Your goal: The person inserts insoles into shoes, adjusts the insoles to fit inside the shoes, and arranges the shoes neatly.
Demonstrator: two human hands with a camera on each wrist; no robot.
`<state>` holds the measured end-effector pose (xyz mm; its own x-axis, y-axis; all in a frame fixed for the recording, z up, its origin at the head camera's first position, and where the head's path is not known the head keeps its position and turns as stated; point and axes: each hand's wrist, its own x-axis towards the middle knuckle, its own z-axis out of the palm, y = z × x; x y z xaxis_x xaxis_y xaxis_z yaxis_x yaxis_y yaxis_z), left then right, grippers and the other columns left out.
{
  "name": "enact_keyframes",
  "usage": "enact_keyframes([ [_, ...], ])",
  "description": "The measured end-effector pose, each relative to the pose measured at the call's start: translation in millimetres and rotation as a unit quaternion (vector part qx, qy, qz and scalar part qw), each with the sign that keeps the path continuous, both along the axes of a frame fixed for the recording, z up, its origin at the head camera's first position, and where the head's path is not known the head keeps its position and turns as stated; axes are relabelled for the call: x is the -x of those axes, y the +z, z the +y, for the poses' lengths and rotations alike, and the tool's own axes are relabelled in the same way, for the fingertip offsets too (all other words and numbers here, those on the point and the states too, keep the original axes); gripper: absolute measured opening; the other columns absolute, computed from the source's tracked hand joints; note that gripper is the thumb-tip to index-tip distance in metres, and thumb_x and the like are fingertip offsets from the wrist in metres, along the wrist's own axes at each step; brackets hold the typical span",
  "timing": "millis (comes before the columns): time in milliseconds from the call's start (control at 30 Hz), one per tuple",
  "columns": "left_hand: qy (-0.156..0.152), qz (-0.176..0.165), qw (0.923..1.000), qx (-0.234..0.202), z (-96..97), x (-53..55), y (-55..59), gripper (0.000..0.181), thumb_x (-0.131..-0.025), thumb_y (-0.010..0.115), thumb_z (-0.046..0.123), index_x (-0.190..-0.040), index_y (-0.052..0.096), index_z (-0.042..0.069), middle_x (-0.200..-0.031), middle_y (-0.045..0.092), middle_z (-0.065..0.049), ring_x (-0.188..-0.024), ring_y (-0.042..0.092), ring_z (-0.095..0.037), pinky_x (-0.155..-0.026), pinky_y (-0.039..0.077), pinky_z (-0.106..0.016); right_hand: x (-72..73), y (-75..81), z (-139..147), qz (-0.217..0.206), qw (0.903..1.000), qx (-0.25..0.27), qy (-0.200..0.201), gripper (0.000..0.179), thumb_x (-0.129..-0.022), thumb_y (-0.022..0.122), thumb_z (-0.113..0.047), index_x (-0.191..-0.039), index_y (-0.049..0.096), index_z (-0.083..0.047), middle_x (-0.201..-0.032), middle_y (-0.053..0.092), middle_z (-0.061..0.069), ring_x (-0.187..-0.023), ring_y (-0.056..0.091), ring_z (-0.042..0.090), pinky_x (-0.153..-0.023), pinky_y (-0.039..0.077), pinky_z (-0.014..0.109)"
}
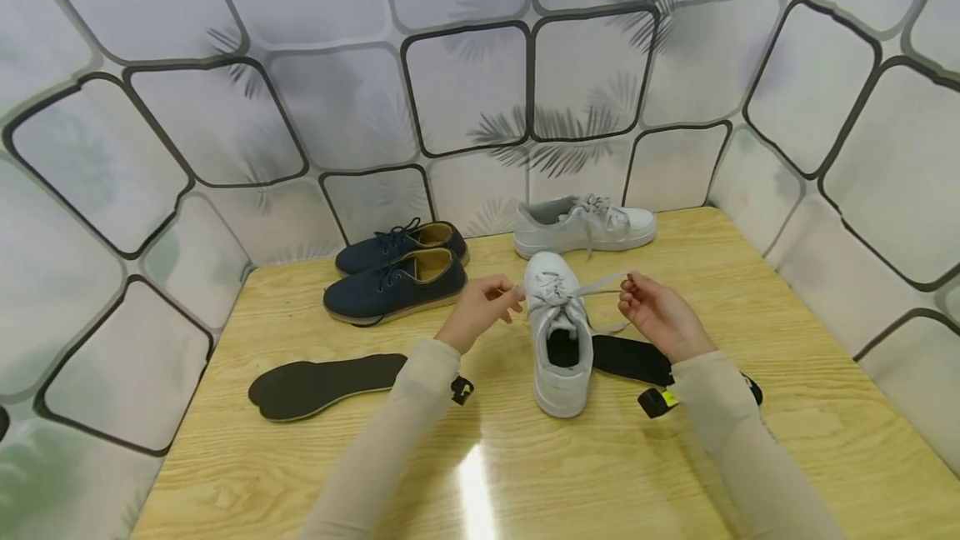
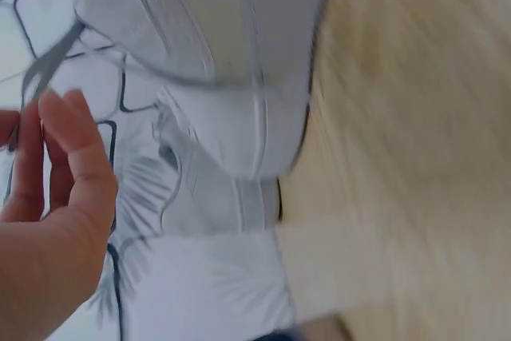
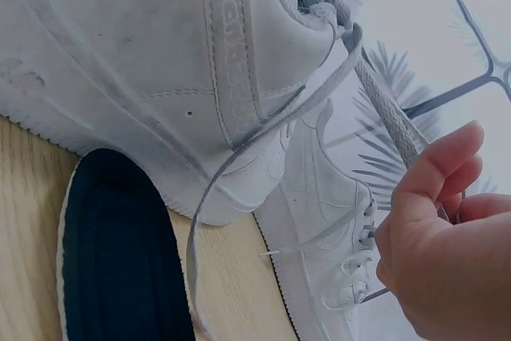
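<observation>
A white sneaker [image 1: 561, 390] stands on the wooden table with its heel toward me and its laces [image 1: 553, 300] crossed over the tongue. My left hand [image 1: 483, 311] is at the shoe's left side, thumb and fingertips pinching a grey-white lace [image 2: 54, 57]. On the other side my right hand [image 1: 663, 317] pinches a lace [image 3: 391, 113] drawn taut from the shoe toward the right. Another length of lace [image 3: 196, 253] hangs loose down the shoe's right side in the right wrist view. The sneaker's opening is dark inside.
A second white sneaker [image 1: 585, 232] lies behind, by the patterned wall cloth [image 1: 472, 82]. Two navy shoes [image 1: 393, 286] stand at back left. One dark insole [image 1: 322, 386] lies at left, another dark insole [image 1: 630, 357] beside the sneaker, partly beneath my right forearm.
</observation>
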<state>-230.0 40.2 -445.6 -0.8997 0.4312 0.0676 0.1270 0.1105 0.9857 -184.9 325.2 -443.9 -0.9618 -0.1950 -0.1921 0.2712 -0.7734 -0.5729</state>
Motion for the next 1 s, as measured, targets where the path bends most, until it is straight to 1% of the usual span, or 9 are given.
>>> enact_keyframes([
  [167,0.013,-0.062,0.9931,-0.099,7.0,-2.3,-1.1,0.018,-0.098,0.05,0.007,-0.081,0.053,0.004,-0.098,0.066,-0.014,-0.087,0.065,-0.016,-0.077,0.052,-0.032,-0.3,-1.0,-1,-0.003,0.9999,-0.013,-0.005,0.02,-0.103,0.04,-0.01,-0.092,0.055,-0.002,-0.084,0.052,0.005,-0.073,0.049,0.014,-0.069,0.046,0.024],
  [367,0.012,-0.069,0.991,-0.114,9.4,-1.5,-0.8,0.019,-0.1,0.043,0.007,-0.082,0.046,0.007,-0.101,0.063,-0.013,-0.093,0.064,-0.022,-0.075,0.051,-0.032,-0.5,-2.3,-2,-0.014,0.9995,-0.025,-0.011,0.018,-0.103,0.042,-0.011,-0.093,0.055,-0.003,-0.084,0.051,0.004,-0.073,0.048,0.014,-0.069,0.045,0.023],
  [600,0.02,-0.064,0.9924,-0.103,10.3,0.9,-2.2,0.016,-0.097,0.048,0.0,-0.083,0.046,0.005,-0.086,0.059,-0.012,-0.077,0.061,-0.016,-0.075,0.053,-0.032,0.4,-1.4,-2,-0.013,0.9993,-0.03,-0.017,0.017,-0.103,0.04,-0.01,-0.094,0.053,-0.003,-0.084,0.05,0.003,-0.073,0.046,0.013,-0.068,0.044,0.023],
  [700,0.011,-0.015,0.9975,-0.068,6.1,2.0,-1.4,0.011,-0.095,0.052,-0.005,-0.087,0.046,0.001,-0.083,0.06,-0.018,-0.072,0.06,-0.013,-0.072,0.054,-0.03,0.9,-0.7,-2,-0.007,0.9978,-0.062,-0.023,0.018,-0.103,0.04,-0.01,-0.094,0.054,-0.004,-0.082,0.05,0.003,-0.07,0.045,0.012,-0.067,0.043,0.022],
  [800,-0.011,0.094,0.9952,0.021,-0.8,2.1,1.8,0.01,-0.093,0.052,-0.008,-0.094,0.046,0.0,-0.081,0.061,-0.016,-0.067,0.058,-0.013,-0.066,0.052,-0.026,1.0,0.2,-2,-0.004,0.9934,-0.111,-0.028,0.018,-0.103,0.04,-0.011,-0.093,0.054,-0.005,-0.079,0.05,0.001,-0.067,0.044,0.01,-0.065,0.042,0.022],
  [833,-0.016,0.137,0.9883,0.065,-3.0,1.8,3.4,0.011,-0.093,0.052,-0.008,-0.097,0.046,0.0,-0.08,0.061,-0.014,-0.066,0.057,-0.013,-0.064,0.051,-0.025,1.0,0.6,-2,-0.003,0.9915,-0.127,-0.029,0.018,-0.103,0.04,-0.011,-0.092,0.054,-0.006,-0.079,0.05,0.001,-0.066,0.044,0.01,-0.065,0.041,0.022],
  [900,-0.027,0.216,0.9654,0.144,-6.9,1.8,5.6,0.013,-0.093,0.051,-0.008,-0.101,0.046,0.0,-0.078,0.059,-0.011,-0.064,0.055,-0.016,-0.061,0.048,-0.027,0.8,1.3,-2,-0.001,0.9879,-0.152,-0.031,0.019,-0.103,0.04,-0.012,-0.091,0.054,-0.007,-0.078,0.05,0.0,-0.065,0.043,0.01,-0.064,0.04,0.022],
  [967,-0.027,0.261,0.943,0.205,-9.6,0.7,8.4,0.015,-0.093,0.051,-0.009,-0.103,0.047,0.001,-0.077,0.058,-0.008,-0.063,0.054,-0.017,-0.059,0.046,-0.027,0.5,2.1,-1,0.0,0.9861,-0.163,-0.031,0.02,-0.103,0.04,-0.013,-0.09,0.054,-0.008,-0.078,0.05,-0.001,-0.065,0.042,0.01,-0.064,0.04,0.022],
  [1000,-0.024,0.262,0.9379,0.226,-10.3,0.8,9.0,0.014,-0.093,0.051,-0.008,-0.104,0.048,0.0,-0.077,0.058,-0.008,-0.063,0.053,-0.018,-0.059,0.045,-0.029,0.3,2.3,-1,0.001,0.986,-0.164,-0.032,0.021,-0.103,0.04,-0.013,-0.09,0.054,-0.008,-0.078,0.05,-0.001,-0.065,0.042,0.009,-0.064,0.04,0.022],
])
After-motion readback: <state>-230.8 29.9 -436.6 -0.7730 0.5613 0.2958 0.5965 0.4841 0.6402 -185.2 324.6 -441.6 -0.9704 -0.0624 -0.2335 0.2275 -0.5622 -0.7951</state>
